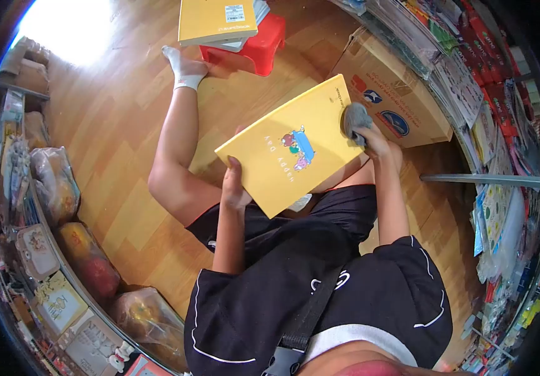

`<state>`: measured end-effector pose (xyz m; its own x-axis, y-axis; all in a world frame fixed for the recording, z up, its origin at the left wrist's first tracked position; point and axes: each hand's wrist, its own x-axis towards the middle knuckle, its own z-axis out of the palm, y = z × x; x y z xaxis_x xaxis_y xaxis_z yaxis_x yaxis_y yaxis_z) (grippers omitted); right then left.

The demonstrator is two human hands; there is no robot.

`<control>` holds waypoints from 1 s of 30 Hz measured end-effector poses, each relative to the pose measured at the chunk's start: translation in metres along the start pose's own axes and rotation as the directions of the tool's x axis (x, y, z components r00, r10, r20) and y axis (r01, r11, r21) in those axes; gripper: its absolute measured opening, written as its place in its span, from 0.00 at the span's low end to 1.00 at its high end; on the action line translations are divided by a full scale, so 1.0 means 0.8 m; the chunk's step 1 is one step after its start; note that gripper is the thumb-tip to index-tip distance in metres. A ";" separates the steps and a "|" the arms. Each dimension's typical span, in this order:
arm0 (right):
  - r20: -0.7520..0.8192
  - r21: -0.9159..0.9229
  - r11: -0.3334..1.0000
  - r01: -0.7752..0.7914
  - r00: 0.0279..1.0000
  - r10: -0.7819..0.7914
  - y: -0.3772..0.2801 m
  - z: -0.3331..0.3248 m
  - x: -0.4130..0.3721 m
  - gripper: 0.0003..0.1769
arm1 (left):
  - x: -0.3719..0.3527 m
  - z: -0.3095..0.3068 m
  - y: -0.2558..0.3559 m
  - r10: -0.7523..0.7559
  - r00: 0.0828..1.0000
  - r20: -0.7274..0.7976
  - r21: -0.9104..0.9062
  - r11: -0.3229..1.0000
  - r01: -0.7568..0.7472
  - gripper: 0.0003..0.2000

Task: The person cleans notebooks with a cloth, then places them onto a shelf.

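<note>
Over the person's lap, the left hand (pixel 233 188) gripped the lower edge of a yellow notebook (pixel 295 147). Its thumb lay flat on the cover and its fingers were hidden behind. The right hand (pixel 375 143) was curled around a bunched grey cloth (pixel 355 118) and pressed it against the notebook's top right corner. The notebook was held in the air, tilted, with its cover facing the camera. That cover bore a small cartoon picture and a line of print.

Below the notebook were the person's black shorts (pixel 270 232), and one bare leg stretched away to a foot in a white sock (pixel 184 69). The person sat on a wooden floor (pixel 113 125).

Just beyond the right hand, a cardboard box (pixel 395 94) with a blue and red logo stood on the floor against the shelving. Further off, near the socked foot, stood a red stool (pixel 263 47) that carried a stack of notebooks (pixel 216 22), the top one yellow as well.

A shelf (pixel 44 250) on the left held bagged goods and small boxed items. The racks (pixel 502 125) on the right were packed with coloured stationery and sheets in plastic sleeves. A metal rail (pixel 483 180) jutted out from them.
</note>
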<state>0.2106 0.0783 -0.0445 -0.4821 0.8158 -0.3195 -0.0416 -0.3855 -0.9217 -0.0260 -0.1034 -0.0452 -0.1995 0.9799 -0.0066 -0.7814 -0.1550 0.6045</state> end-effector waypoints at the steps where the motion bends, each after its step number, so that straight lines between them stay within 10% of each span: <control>1: -0.008 -0.002 1.000 0.007 1.000 -0.007 -0.001 -0.001 -0.011 0.22 | 0.002 -0.004 0.002 0.010 1.000 -0.002 0.010 1.000 -0.010 0.30; 7: 0.097 -0.185 0.981 -0.063 0.992 0.082 -0.039 0.004 -0.043 0.29 | -0.011 -0.054 -0.011 0.073 0.956 -0.285 -0.174 0.977 -0.126 0.23; 11: 0.021 0.035 0.997 0.074 0.997 -0.074 0.005 -0.012 -0.046 0.22 | 0.000 -0.024 0.002 0.297 0.936 -0.186 -0.063 0.948 -0.313 0.27; 14: -0.172 0.469 0.867 -0.167 0.946 0.275 0.057 0.008 -0.051 0.12 | 0.011 -0.003 -0.004 0.351 0.912 -0.213 -0.035 0.930 -0.366 0.27; 17: -0.029 0.707 0.707 0.034 0.999 -0.019 0.086 0.058 -0.029 0.09 | 0.017 -0.004 -0.021 0.300 0.954 0.012 -0.207 0.934 -0.291 0.26; 21: -0.078 0.764 0.644 0.038 0.996 0.034 0.044 0.085 -0.023 0.13 | 0.017 0.014 -0.036 0.201 0.975 -0.096 -0.091 0.973 -0.210 0.27; 22: -0.147 0.703 0.703 0.110 0.989 -0.007 0.043 0.081 -0.024 0.14 | 0.015 0.008 -0.039 0.219 0.975 -0.038 0.092 0.972 -0.215 0.28; 25: -0.246 0.615 0.763 0.199 0.968 -0.054 0.018 0.066 -0.033 0.16 | 0.012 0.001 -0.039 0.089 0.996 0.019 -0.131 0.988 -0.086 0.37; 27: -0.333 0.487 0.820 0.301 0.932 -0.145 -0.005 0.045 -0.036 0.14 | 0.013 0.002 -0.016 -0.090 0.921 0.378 -0.021 0.994 0.106 0.42; 30: -0.269 0.407 0.873 0.270 0.948 -0.168 -0.042 0.032 -0.048 0.15 | 0.017 -0.035 -0.017 -0.333 0.900 0.281 0.164 0.941 0.296 0.37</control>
<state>0.2083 0.0489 0.0043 -0.2150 0.9543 -0.2074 -0.5223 -0.2918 -0.8013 -0.0348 -0.0913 -0.0755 0.2467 0.9690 0.0170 -0.6971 0.1652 0.6977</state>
